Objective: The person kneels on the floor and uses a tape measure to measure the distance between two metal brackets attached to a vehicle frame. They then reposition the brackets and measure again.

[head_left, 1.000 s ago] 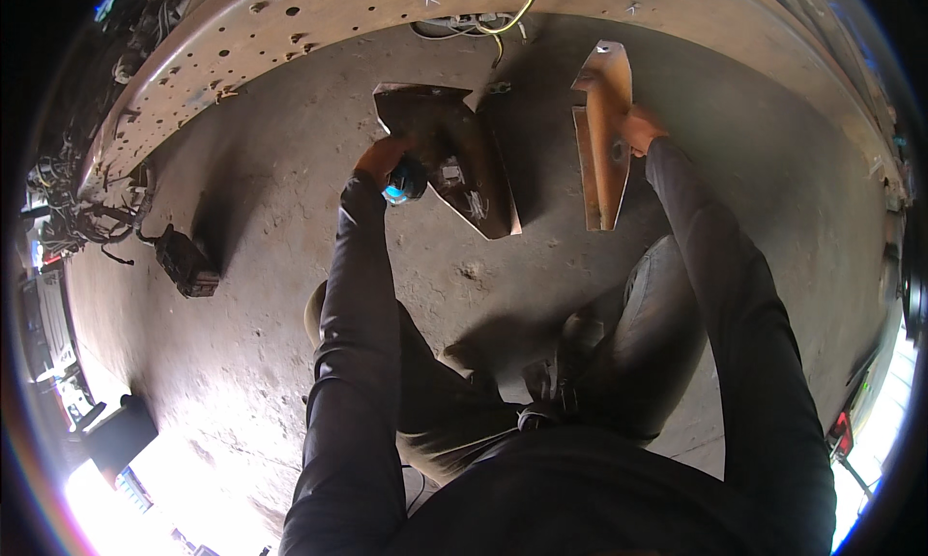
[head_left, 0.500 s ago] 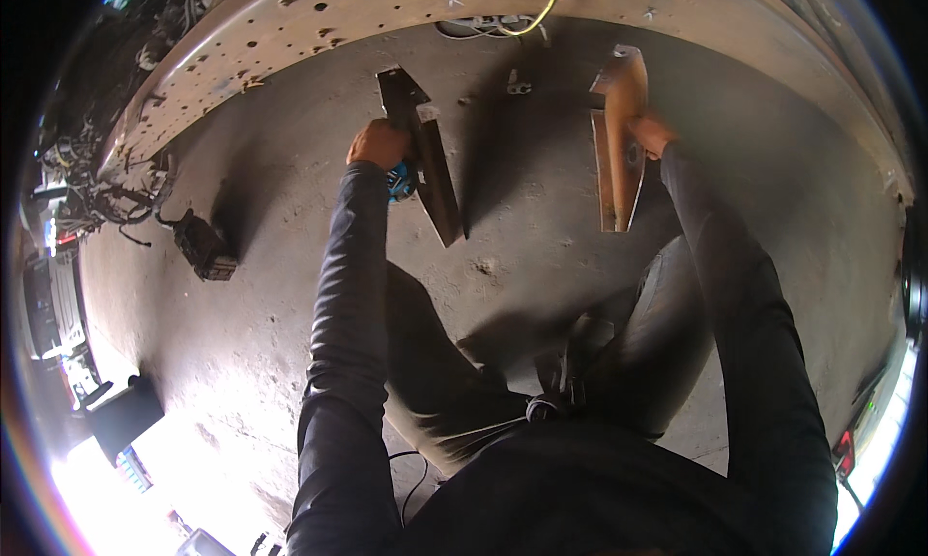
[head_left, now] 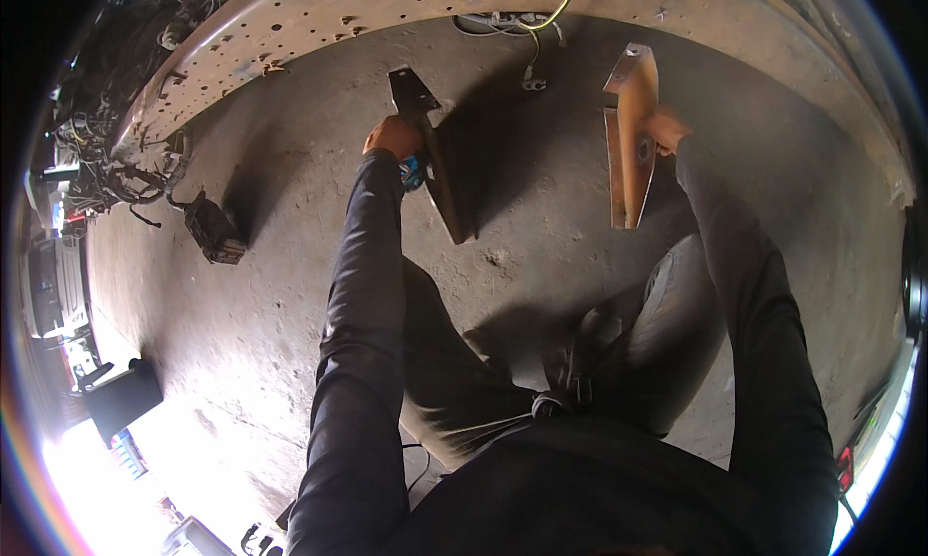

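My left hand (head_left: 391, 137) is closed around a long dark metal bracket (head_left: 441, 184), near its upper part. The bracket slants, with its far end wider and a hole near the tip. A blue object (head_left: 412, 173) shows just below that hand, partly hidden by it and the sleeve; its kind is unclear. Off to the right, a rust-brown folded metal bracket (head_left: 634, 150) of similar outline stands lengthwise in front of me. My right hand (head_left: 667, 131) grips its right edge, with most fingers behind the metal. A round hole shows in its broad face.
A long brown steel beam (head_left: 290, 19) full of holes curves across the far side. From it hangs a yellow-green wire (head_left: 556, 19) with a connector. At left are tangled cables (head_left: 130, 174) and a dark box-shaped part (head_left: 215, 229) by the concrete floor (head_left: 522, 295).
The whole view has shifted slightly, so the beam, floor and both brackets appear a little farther right. The brown bracket's face has turned slightly. Both hands keep their hold.
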Available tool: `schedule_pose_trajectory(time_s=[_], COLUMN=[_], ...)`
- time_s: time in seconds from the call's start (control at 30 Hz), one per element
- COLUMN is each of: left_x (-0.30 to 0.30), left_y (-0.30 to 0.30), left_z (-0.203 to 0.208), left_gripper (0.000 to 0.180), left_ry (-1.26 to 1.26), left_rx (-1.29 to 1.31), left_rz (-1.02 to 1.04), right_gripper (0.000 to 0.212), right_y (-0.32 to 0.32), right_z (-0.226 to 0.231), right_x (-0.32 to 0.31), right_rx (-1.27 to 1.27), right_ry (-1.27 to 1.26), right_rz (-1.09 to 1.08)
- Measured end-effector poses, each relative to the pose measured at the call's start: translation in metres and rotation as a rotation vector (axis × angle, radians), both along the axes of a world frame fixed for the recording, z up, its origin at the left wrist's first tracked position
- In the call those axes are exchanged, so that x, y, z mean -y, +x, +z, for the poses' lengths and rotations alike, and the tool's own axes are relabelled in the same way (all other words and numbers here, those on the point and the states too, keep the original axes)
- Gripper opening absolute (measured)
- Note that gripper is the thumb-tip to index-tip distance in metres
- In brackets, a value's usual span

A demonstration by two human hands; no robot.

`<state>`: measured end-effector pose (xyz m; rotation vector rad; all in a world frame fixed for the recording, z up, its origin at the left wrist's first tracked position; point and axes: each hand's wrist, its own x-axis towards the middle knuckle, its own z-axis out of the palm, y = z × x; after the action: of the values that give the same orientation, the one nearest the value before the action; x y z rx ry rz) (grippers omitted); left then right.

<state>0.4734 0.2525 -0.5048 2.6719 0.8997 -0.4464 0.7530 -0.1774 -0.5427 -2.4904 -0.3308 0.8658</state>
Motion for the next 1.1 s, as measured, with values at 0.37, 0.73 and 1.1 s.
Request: schedule_pose_trajectory(time_s=[0.37,0.73,1.1], left_x=[0.007,-0.004,-0.005], left_y=[0.005,0.006,0.005], left_z=[0.008,-0.003,-0.012], left_gripper=[0.048,0.045,0.049], left_ry=[-0.106,-0.090,-0.049], left_rx=[-0.140,-0.168,-0.149], left_rz=[0.110,0.012,-0.142], right_gripper=[0.031,0.029,0.031], right_y=[0.004,-0.015,-0.010], right_z=[0.000,0.021,0.011], right_x=[-0.004,-0.010,-0.009], right_rx=[-0.030,-0.281,-0.258], right_ry=[-0.032,0.093,0.041], right_rz=[0.071,0.046,0.069])
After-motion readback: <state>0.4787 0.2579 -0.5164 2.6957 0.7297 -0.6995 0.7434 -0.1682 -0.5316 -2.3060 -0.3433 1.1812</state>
